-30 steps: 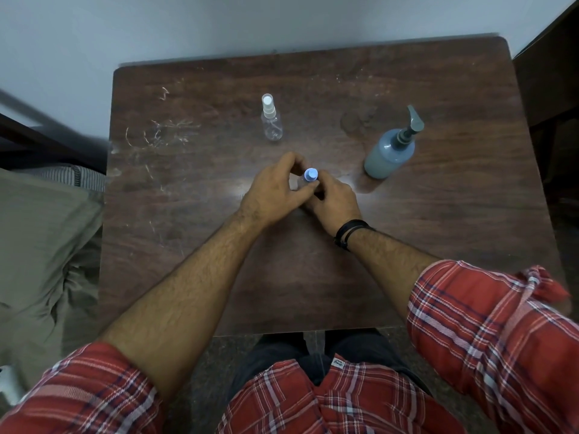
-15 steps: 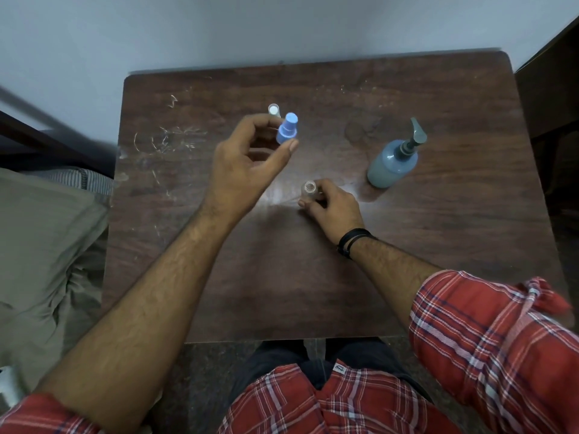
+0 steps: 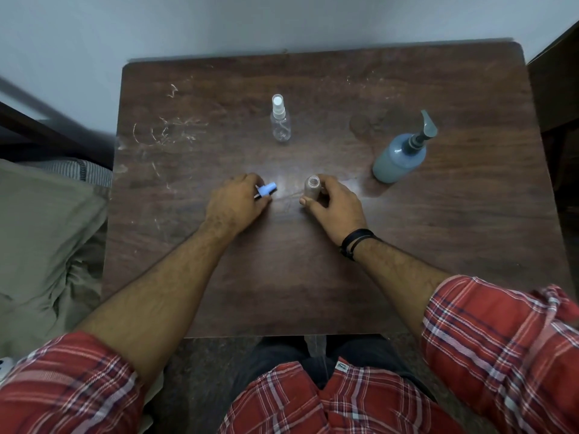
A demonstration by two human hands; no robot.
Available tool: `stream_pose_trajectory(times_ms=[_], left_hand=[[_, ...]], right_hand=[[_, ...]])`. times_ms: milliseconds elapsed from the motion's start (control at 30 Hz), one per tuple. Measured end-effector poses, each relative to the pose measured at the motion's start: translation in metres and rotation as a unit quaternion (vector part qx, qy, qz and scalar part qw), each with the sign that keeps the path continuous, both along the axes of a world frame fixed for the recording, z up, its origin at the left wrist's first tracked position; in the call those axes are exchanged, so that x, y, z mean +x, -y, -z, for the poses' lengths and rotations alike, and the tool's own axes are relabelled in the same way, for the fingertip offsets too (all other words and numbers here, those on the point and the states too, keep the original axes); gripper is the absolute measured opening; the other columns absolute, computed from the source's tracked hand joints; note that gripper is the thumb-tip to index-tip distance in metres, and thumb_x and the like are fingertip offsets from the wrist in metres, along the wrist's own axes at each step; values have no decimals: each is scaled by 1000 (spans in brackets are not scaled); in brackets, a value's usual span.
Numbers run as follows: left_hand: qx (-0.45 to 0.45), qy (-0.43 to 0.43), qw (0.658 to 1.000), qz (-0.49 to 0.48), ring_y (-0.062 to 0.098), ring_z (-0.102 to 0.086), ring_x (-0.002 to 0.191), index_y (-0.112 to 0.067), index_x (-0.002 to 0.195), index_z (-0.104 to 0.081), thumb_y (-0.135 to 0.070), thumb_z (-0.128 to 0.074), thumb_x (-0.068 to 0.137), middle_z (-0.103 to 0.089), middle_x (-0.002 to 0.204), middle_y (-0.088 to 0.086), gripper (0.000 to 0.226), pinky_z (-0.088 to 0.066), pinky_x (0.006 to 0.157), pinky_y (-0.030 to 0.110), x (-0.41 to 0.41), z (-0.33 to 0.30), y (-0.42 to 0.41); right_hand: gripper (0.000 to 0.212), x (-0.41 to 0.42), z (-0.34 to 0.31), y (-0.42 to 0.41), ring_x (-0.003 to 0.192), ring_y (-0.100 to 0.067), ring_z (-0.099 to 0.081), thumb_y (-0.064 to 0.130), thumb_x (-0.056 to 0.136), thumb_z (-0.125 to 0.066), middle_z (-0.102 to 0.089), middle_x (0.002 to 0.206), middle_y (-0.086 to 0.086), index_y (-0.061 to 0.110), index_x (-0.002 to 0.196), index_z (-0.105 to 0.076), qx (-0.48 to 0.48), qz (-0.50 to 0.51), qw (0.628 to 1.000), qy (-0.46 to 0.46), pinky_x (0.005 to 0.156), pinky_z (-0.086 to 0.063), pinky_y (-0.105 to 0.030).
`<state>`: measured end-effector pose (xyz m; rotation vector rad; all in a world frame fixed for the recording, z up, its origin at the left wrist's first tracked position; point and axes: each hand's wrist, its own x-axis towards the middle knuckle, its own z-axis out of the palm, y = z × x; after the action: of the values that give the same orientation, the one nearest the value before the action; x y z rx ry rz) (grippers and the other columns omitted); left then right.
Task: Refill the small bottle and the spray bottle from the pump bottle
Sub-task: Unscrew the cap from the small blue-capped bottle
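Dark brown scratched wooden table [image 3: 438,261]. Standing on it: clear plastic spray bottle with white nozzle [image 3: 280,122], blue-grey plastic pump bottle [image 3: 398,158], small clear uncapped bottle [image 3: 311,191].

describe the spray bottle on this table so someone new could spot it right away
On the dark wooden table, look at the far middle, beyond both hands. The spray bottle stands upright alone there: clear, with a white spray top, unlike the blue-grey pump bottle to its right.

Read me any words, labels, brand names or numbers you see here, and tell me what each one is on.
Small white tag on the trouser waistband: printed, but too small and blurred to read.
Pump bottle: no label visible.
Spray bottle: clear, no print visible.
Small bottle: no print visible.
Blue cap: no print visible.
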<state>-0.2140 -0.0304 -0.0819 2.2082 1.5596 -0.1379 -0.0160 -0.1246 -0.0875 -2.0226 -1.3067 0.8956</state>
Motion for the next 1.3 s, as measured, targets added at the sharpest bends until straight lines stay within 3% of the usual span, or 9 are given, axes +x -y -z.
stream_pose_trajectory(times_ms=[167,333,567,933,1300], left_hand=[[-14,8,1000,-8,30,-58,112,-23,117,-61,-51,-70,85,-65,121,2,44,-51,88,42,2,-2,0],[-20,6,1000,0,28,-57,113,-22,119,-59,-53,-70,84,-62,121,3,48,-50,89,41,2,-4,2],[-37,-10,999,10,29,-53,118,-21,125,-58,-54,-70,84,-58,125,4,54,-46,96,40,2,-7,6],[-17,-38,999,17,29,-49,118,-25,125,-59,-54,-67,86,-55,126,3,50,-46,95,41,9,-6,16],[-14,-33,999,17,29,-49,120,-24,130,-55,-63,-68,81,-54,129,3,65,-48,96,47,10,-12,22]], right_hand=[[68,-1,4,0,125,-19,-54,45,84,-73,-61,133,2,23,142,-47,-22,8,1000,9,104,-46,-41],[78,3,0,3,127,-18,-51,44,82,-76,-57,138,2,21,146,-40,-26,3,1000,-7,107,-44,-41],[81,8,0,13,133,-13,-47,30,82,-77,-52,144,2,22,151,-34,-19,-16,1000,-8,113,-39,-39],[76,11,-3,13,131,-11,-48,39,85,-74,-48,147,4,22,149,-37,-16,-30,999,-14,111,-41,-40],[80,9,-6,13,129,-11,-49,41,81,-78,-49,145,3,20,148,-39,-12,-29,999,-15,110,-43,-40]])
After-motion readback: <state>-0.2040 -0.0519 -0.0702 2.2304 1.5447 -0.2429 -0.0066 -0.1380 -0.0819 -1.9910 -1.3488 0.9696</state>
